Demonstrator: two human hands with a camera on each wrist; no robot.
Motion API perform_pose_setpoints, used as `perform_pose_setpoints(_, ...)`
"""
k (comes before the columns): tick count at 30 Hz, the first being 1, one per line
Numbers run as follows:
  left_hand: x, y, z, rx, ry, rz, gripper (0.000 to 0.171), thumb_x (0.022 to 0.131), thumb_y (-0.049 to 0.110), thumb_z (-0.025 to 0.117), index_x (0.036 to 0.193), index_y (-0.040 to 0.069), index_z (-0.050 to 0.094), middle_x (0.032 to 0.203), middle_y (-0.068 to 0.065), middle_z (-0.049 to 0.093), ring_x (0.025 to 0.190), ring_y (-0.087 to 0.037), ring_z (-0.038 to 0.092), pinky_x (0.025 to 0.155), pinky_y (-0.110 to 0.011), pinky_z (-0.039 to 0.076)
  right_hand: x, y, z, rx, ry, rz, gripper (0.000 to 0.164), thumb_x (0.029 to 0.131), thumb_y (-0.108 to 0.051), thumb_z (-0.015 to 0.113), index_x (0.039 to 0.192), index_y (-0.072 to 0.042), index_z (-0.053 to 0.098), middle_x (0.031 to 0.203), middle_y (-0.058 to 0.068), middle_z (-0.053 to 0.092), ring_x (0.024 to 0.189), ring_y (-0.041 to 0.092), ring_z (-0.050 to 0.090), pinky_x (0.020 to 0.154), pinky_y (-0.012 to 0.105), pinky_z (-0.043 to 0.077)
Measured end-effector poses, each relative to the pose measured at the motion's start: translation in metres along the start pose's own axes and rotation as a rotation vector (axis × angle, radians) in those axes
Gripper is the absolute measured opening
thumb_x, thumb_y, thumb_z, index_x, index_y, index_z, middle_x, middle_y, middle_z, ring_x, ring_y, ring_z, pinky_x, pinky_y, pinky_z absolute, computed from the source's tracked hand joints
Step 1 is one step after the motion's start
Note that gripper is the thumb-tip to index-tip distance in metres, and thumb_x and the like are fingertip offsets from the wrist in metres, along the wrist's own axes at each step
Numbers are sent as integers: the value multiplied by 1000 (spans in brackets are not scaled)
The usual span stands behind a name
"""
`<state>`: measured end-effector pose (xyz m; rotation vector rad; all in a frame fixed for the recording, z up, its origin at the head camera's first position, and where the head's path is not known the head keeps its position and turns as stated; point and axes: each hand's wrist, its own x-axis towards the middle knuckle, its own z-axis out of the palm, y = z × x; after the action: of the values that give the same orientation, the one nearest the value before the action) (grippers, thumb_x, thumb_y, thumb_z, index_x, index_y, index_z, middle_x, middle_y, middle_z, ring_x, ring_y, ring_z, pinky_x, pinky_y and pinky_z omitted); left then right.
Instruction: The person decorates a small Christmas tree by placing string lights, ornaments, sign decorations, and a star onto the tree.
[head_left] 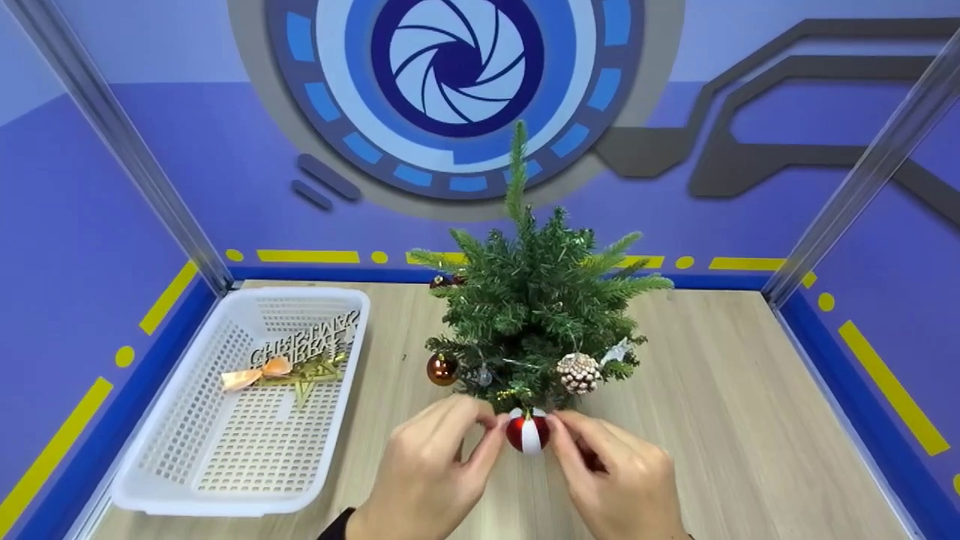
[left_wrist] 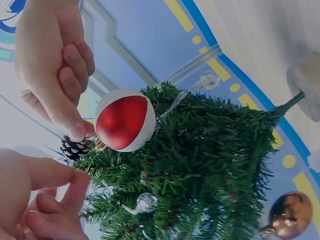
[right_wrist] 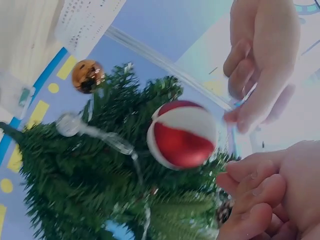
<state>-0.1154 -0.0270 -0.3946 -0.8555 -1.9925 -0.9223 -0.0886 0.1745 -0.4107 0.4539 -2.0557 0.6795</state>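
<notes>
A red and white striped bauble hangs at the front of the small green Christmas tree, low on the branches. Left of it my left hand pinches thumb and index fingertip together beside the bauble's top. From the other side my right hand pinches likewise, close to the gold cap. Only a faint thread shows between the fingertips in the left wrist view, where the bauble lies against the branches. In the right wrist view the bauble stands apart from both hands' fingertips.
A white plastic basket at left holds a wooden lettered sign, an orange bow and gold stars. On the tree hang a copper bauble and a frosted pine cone. Printed panels enclose the wooden table.
</notes>
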Motion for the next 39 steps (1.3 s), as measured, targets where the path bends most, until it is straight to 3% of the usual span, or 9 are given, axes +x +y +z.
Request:
perform_pose_setpoints(6, -24, -13, -2, -57, 11, 9, 16, 82, 16, 79, 82, 21, 64, 72, 16, 61, 61, 7, 48, 58, -2, 38, -12, 27, -6, 4, -11, 68, 13, 76, -9, 77, 78, -21, 74, 67, -13, 67, 51, -6, 51, 47, 7, 42)
perform_pose_setpoints(10, -52, -27, 5, -16, -55, -37, 21, 83, 19, 79, 75, 27, 61, 67, 20, 57, 60, 9, 46, 58, -1, 37, -23, 51, -4, -4, -73, 176, 26, 78, -6, 75, 69, -28, 66, 62, -19, 56, 51, -7, 43, 47, 9, 36)
perform_pose_setpoints(14, -77, -44, 21, 19, -254, -245, 16, 88, 25, 74, 77, 29, 63, 72, 21, 59, 62, 8, 49, 59, -5, 41, -33, 76, 7, -38, -250, 359, 27, 82, -11, 75, 69, -31, 65, 64, -22, 56, 54, -6, 47, 52, 13, 40)
perform_pose_setpoints(18, -94, -64, 41, -103, -466, -540, 6, 95, 27, 64, 97, 22, 68, 88, 10, 69, 72, 1, 62, 64, -15, 53, -42, 102, 26, 43, -457, 561, 15, 88, -15, 72, 85, -29, 74, 79, -17, 70, 65, -2, 60, 63, 18, 51)
perform_pose_setpoints(24, -106, -85, 73, -215, -477, -764, 20, 96, 27, 62, 111, 13, 63, 107, -10, 72, 86, -15, 73, 73, -22, 59, -52, 130, 61, 220, -608, 761, 15, 91, -10, 65, 102, -8, 74, 89, 1, 74, 73, 6, 67, 68, 21, 55)
perform_pose_setpoints(29, -111, -89, 97, -185, -406, -791, 24, 97, 19, 59, 117, 7, 61, 113, -15, 70, 94, -21, 73, 78, -29, 60, -59, 140, 88, 179, -601, 687, 11, 81, 1, 57, 80, -8, 63, 68, -2, 55, 60, 8, 51, 55, 25, 45)
perform_pose_setpoints(31, -113, -87, 105, -154, -393, -763, 28, 97, 17, 59, 122, 6, 60, 116, -15, 68, 103, -23, 70, 85, -34, 59, -62, 140, 98, 135, -586, 612, 14, 81, 1, 57, 89, -7, 65, 77, 3, 62, 71, 14, 59, 65, 32, 52)
perform_pose_setpoints(34, -115, -83, 115, -129, -386, -727, 28, 96, 15, 60, 123, 8, 60, 115, -9, 68, 109, -24, 66, 91, -39, 55, -67, 137, 106, 54, -563, 446, 35, 88, -4, 60, 122, 4, 62, 119, 21, 66, 114, 33, 63, 98, 48, 50)
perform_pose_setpoints(39, -116, -76, 126, -213, -367, -741, 32, 94, 13, 60, 126, 11, 58, 117, -3, 68, 113, -19, 64, 96, -36, 53, -68, 137, 119, 39, -548, 346, 33, 95, -11, 59, 122, 8, 58, 123, 26, 61, 121, 40, 57, 102, 53, 46)
